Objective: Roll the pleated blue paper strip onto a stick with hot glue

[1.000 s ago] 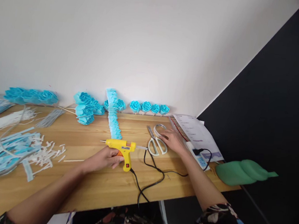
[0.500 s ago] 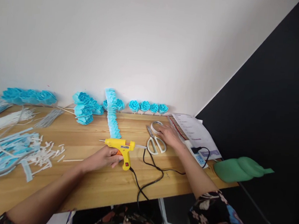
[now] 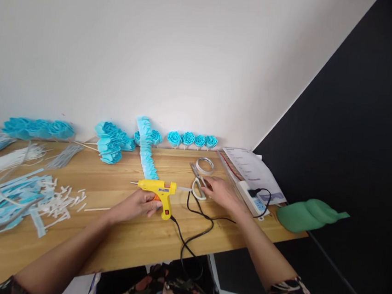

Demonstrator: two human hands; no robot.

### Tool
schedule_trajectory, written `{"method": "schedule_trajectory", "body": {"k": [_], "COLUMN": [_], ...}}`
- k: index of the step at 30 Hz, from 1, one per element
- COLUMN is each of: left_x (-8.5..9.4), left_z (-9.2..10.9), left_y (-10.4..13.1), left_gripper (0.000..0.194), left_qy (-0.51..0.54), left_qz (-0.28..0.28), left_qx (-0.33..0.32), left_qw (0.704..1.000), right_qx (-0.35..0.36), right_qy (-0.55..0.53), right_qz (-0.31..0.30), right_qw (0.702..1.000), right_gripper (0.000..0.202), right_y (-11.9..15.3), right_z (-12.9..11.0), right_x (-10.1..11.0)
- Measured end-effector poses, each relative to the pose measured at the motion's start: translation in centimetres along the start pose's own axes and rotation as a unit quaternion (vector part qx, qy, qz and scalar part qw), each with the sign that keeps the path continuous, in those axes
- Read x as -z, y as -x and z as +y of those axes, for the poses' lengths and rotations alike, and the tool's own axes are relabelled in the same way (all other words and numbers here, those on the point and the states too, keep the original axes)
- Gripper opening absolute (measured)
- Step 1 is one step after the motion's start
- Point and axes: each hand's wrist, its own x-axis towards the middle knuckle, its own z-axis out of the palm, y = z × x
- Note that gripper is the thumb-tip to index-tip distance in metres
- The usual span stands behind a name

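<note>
My left hand [image 3: 141,202] is closed around the orange trigger area of a yellow hot glue gun [image 3: 157,188], its nozzle pointing left. A clear glue stick [image 3: 184,189] pokes out of the gun's back end. My right hand [image 3: 220,189] lies over the white-handled scissors [image 3: 197,188], with its fingers curled at the handle and covering one loop. Just beyond the scissors lies a roll of tape [image 3: 205,165]. A pleated light-blue paper strip [image 3: 145,149] leans on the wall behind the gun.
Blue paper roses [image 3: 187,139] line the wall, with larger blue flowers [image 3: 111,143] further left. Cut blue and white strips [image 3: 7,200] cover the left side. A black cord [image 3: 197,239] loops over the front edge. A power strip [image 3: 253,201], papers [image 3: 249,168] and green bottle [image 3: 309,215] stand right.
My right hand has moved from the tape roll toward me, onto the scissors' handle. The left hand keeps its hold on the glue gun. The view has shifted slightly.
</note>
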Motion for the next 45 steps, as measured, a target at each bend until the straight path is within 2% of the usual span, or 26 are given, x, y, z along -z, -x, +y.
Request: {"method": "schedule_trajectory", "body": {"k": [3,7,12,16,18,21,22,25,30,33,36,38,41,43,45], "left_x": [-0.1,-0.1,-0.1,-0.2,-0.1,0.2,0.2,0.5,0.8,0.6,0.4,0.3,0.3,0.5,0.6], "left_z": [-0.3,-0.4,-0.5,-0.4,-0.3,-0.3,-0.3,-0.3,-0.8,-0.8,-0.4,0.0,0.2,0.1,-0.1], "left_y": [0.0,0.1,0.1,0.1,0.1,0.2,0.2,0.1,-0.3,-0.4,-0.4,-0.3,-0.3,-0.2,-0.2], "left_gripper": [0.051,0.051,0.051,0.052,0.053,0.052,0.052,0.053,0.055,0.056,0.057,0.056,0.056,0.057,0.057], "left_qy": [0.002,0.002,0.006,0.021,0.024,0.028,0.032,0.057,0.079,0.079,0.076,0.075,0.074,0.075,0.082], "left_qz": [0.006,0.006,0.01,0.017,0.024,0.046,0.055,0.076,0.106,0.107,0.095,0.095,0.106,0.116,0.124], "left_qx": [0.0,-0.005,-0.024,-0.031,-0.037,-0.05,-0.055,-0.07,-0.063,-0.063,-0.075,-0.074,-0.061,-0.049,-0.04], "left_qw": [1.0,1.0,1.0,0.999,0.999,0.997,0.996,0.993,0.989,0.989,0.99,0.99,0.99,0.989,0.988], "right_qx": [-0.03,-0.06,-0.066,-0.064,-0.047,0.027,0.045,0.09,0.094,0.055,0.016,0.0,0.004,0.026,0.047], "right_qy": [0.01,0.035,0.03,0.025,-0.001,-0.139,-0.188,-0.273,-0.227,-0.176,-0.148,-0.154,-0.228,-0.305,-0.381], "right_qz": [-0.021,-0.04,-0.03,0.006,0.048,0.128,0.132,0.082,0.077,0.087,0.105,0.136,0.169,0.147,0.099], "right_qw": [0.999,0.997,0.997,0.998,0.998,0.982,0.972,0.954,0.966,0.979,0.983,0.979,0.959,0.941,0.918], "right_gripper": [0.041,0.04,0.034,0.032,0.031,0.03,0.029,0.027,0.028,0.025,0.023,0.024,0.025,0.027,0.031], "right_y": [0.0,-1.5,-4.0,-5.1,-4.6,-2.1,-1.0,2.8,7.9,9.5,9.9,9.5,8.1,6.7,5.3], "right_z": [-1.2,-2.2,-3.5,-4.4,-4.7,-5.1,-5.3,-5.6,-4.5,-2.7,-1.1,-1.1,-3.1,-5.3,-7.7], "right_x": [0.0,-0.2,-0.5,-0.1,0.3,0.3,0.2,-0.7,-2.0,-2.3,-2.1,-1.7,-0.8,-0.4,-0.2]}}
